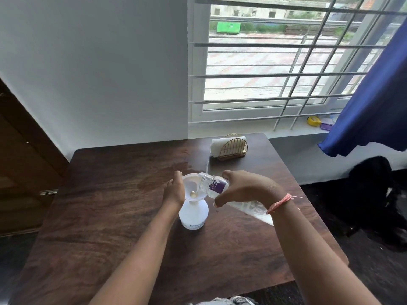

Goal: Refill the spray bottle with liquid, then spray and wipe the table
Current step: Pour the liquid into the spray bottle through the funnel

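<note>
On the brown table (110, 216), near the middle, the white spray bottle (193, 214) stood upright with its top off and a white funnel (191, 188) sitting in its neck. The left hand (175, 190) was curled around the funnel's near-left rim, steadying it, while the right hand (246, 187) gripped a clear water bottle (214, 186) with a purple label, fingers wrapped round its body. What mattered was the tilt: the water bottle's long axis lay almost flat, running from the right hand leftward, with its open mouth poking just over the funnel's right rim and the spray bottle sitting below and left of the grip. So the pour came from the right side, and I'd guess any drift rightward would spill onto the table. Couldn't really make out a stream, though something small glinted at the funnel's bottom. Filling looked like the step underway; spraying and wiping weren't started. A napkin holder (230, 148) stood at the far edge by the window (275, 62).
</note>
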The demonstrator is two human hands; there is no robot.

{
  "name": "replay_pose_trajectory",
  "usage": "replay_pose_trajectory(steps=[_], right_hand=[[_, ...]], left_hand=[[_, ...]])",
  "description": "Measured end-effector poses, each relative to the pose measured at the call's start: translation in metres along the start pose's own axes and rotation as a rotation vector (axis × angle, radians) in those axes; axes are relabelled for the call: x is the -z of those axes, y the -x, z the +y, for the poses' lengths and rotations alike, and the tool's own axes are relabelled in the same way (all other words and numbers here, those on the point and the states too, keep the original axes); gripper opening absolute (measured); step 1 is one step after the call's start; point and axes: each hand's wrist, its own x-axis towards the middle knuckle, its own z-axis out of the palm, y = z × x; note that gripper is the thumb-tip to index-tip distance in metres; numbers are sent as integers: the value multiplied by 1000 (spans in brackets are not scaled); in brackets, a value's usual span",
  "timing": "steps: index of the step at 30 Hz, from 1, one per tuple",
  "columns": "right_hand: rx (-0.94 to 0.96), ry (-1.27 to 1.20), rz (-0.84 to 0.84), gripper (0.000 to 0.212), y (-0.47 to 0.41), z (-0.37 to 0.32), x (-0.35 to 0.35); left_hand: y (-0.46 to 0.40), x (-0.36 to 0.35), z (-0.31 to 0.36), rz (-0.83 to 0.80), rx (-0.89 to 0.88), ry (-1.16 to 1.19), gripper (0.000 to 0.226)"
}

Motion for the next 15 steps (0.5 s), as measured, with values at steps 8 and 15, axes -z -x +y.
replay_pose_trajectory(steps=[8, 15], right_hand=[[0, 17, 58, 60, -9, 2, -6], [34, 145, 132, 63, -11, -1, -6]], left_hand=[[0, -2, 0, 12, -17, -16, 50], [-2, -1, -1, 11, -19, -28, 45]])
